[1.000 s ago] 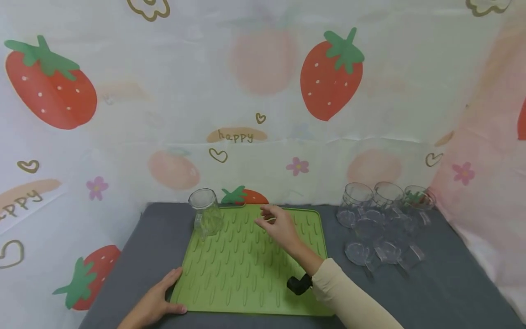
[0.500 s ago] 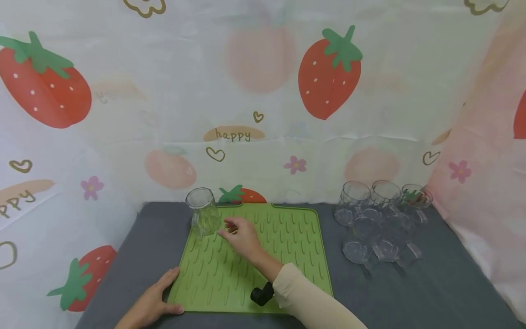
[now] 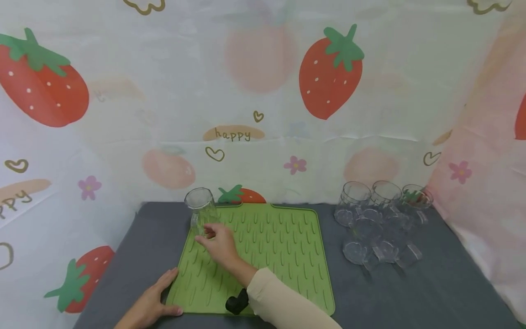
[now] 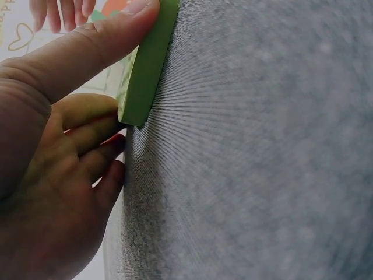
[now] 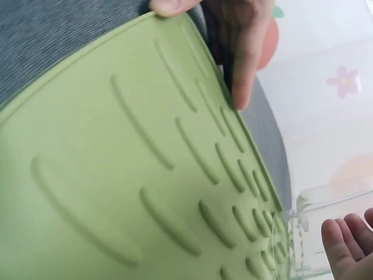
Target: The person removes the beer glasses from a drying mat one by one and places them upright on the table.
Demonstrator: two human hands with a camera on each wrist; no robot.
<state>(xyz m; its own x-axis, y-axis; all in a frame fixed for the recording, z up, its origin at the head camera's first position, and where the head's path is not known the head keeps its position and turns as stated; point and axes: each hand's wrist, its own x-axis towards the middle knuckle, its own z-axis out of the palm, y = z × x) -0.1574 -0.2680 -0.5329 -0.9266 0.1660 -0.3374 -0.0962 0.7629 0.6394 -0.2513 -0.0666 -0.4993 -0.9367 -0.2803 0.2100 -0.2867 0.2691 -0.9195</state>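
Note:
A clear glass mug (image 3: 200,201) stands at the far left corner of a green ridged mat (image 3: 279,246), its handle toward the left. My right hand (image 3: 222,246) is right in front of the mug, thumb and fingers parted and loosely bent, overlapping its lower part. In the right wrist view the fingertips (image 5: 333,230) show beside the clear mug (image 5: 309,251). At the mat's near left corner rests my left hand (image 3: 149,299), its thumb along the front edge and its fingers along the left edge. The left wrist view shows that thumb (image 4: 111,41) against the mat's edge (image 4: 145,81).
Several clear glass mugs (image 3: 355,196) stand grouped on the grey tabletop (image 3: 444,283) to the right of the mat. A white strawberry-print cloth (image 3: 197,68) hangs behind and at the sides. A black wrist camera (image 3: 237,302) sits below my right wrist.
My right hand has moved left across the mat, from its middle to the front of the single mug. The left hand stays at the corner, and the mugs have not moved.

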